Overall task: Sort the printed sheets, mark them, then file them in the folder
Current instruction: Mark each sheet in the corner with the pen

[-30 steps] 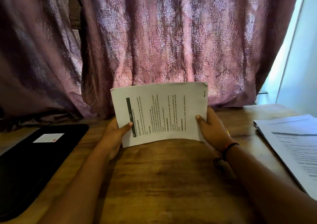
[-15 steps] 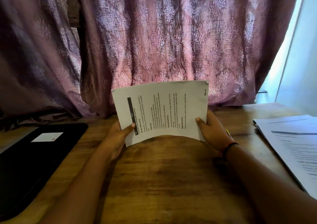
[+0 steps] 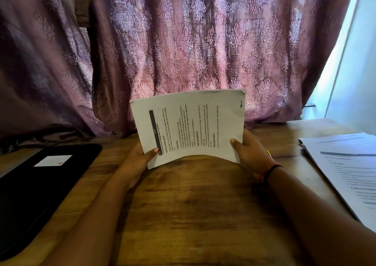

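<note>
Head view: left hand (image 3: 138,162), right hand (image 3: 252,155) grip printed sheets (image 3: 193,123) upright; long axis left-right, heading at left.

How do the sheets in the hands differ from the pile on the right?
The held sheets are upright, gripped by the left hand and right hand; the pile lies flat on the table, untouched. The held sheets' lower edge bows upward; the pile's edges run straight. Both are white pages with a dark header bar.

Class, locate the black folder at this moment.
In the head view the black folder lies flat on the wooden table, far left, left of the left hand gripping the sheets.
</note>
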